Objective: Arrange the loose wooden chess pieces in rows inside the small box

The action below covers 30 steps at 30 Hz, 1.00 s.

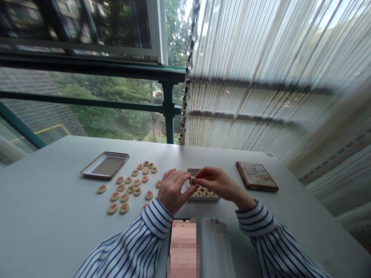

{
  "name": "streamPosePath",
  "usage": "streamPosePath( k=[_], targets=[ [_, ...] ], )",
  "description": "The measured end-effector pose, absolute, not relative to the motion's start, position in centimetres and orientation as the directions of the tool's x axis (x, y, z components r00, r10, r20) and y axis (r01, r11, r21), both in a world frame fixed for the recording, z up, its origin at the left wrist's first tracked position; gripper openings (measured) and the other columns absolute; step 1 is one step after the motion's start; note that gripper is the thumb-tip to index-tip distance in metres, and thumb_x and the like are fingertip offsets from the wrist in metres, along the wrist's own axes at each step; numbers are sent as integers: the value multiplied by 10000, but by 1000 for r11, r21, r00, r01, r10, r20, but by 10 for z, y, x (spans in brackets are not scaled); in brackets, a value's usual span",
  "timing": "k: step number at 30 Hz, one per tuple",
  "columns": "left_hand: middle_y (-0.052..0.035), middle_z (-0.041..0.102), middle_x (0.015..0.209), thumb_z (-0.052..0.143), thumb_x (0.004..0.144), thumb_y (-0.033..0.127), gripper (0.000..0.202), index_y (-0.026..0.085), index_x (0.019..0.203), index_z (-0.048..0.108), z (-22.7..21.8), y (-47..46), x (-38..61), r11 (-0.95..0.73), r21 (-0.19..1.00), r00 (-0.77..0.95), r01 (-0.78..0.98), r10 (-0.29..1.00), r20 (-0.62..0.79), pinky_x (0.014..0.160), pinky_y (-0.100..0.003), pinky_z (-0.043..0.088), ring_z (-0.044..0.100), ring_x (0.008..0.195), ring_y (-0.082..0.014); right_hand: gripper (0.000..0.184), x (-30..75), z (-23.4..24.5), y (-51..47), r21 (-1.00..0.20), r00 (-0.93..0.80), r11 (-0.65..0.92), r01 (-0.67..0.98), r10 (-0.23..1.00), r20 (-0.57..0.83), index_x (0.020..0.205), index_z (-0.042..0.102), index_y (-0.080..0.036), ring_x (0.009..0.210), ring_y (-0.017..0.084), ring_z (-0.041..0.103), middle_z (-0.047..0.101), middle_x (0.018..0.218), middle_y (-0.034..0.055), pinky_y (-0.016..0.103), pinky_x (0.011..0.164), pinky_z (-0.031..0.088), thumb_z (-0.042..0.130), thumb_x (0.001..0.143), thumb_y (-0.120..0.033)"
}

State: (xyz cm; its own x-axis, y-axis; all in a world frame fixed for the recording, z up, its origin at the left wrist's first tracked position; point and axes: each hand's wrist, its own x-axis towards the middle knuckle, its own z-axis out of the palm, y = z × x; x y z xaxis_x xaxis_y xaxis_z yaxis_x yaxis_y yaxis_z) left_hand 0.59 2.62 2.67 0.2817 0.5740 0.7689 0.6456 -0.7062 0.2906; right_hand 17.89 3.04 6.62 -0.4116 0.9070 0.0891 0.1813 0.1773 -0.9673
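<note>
Between the fingertips of my left hand (174,189) and my right hand (218,184) is a round Chinese chess piece (193,180) with a dark character on it. Both hands pinch it above a shallow box (204,198). Inside that box, rows of chess pieces (206,194) with dark characters lie face up, partly hidden by my fingers. To the left of my left hand, several loose pieces (136,182) with red or dark characters are scattered on the white table (66,227).
An open box lid or tray (106,165) lies at the back left. A brown-edged flat box (257,176) sits on the right. Close to me are a phone (183,247) and a pale translucent case (216,247). Behind the table stand a green railing (168,104) and a string curtain (246,77).
</note>
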Motion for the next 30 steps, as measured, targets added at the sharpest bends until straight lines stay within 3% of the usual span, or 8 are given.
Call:
streamPosePath(
  k=[5,9,13,18,30],
  targets=[
    [-60,664,835,609,723,337,206,175,847,583,26,23,4,-707,347,255,617,596,762,796,-363,438,596,819,-192,230,176,66,29,-961,-404,193,197,909,100,787,599,-126,673,117,593,647,746,41,258,623,482,631,703,-337],
    [-62,659,826,581,750,328,227,164,907,591,24,19,5,-663,523,180,535,694,697,669,-291,482,601,706,-151,217,176,70,27,-941,-400,225,254,910,109,804,622,-128,674,117,595,658,769,46,261,617,488,611,721,-328],
    [-39,668,754,540,783,290,176,164,864,633,22,18,5,-543,727,108,419,825,554,562,-231,475,579,586,-109,208,176,73,25,-908,-409,277,313,903,134,821,650,-131,681,122,603,667,762,45,256,612,493,580,746,-312],
    [-44,679,702,600,732,319,212,143,834,661,15,21,7,-332,925,49,184,943,328,578,-238,498,607,596,-129,182,173,76,22,-887,-425,314,338,892,153,841,670,-135,723,129,618,681,783,47,248,654,495,555,764,-253],
    [-27,671,616,716,584,299,225,127,716,656,24,21,11,-72,977,35,-199,996,81,598,-259,509,614,582,-134,238,174,68,26,-838,-383,354,415,904,192,882,660,-150,714,133,598,670,808,49,263,636,482,546,773,-328]
  ],
)
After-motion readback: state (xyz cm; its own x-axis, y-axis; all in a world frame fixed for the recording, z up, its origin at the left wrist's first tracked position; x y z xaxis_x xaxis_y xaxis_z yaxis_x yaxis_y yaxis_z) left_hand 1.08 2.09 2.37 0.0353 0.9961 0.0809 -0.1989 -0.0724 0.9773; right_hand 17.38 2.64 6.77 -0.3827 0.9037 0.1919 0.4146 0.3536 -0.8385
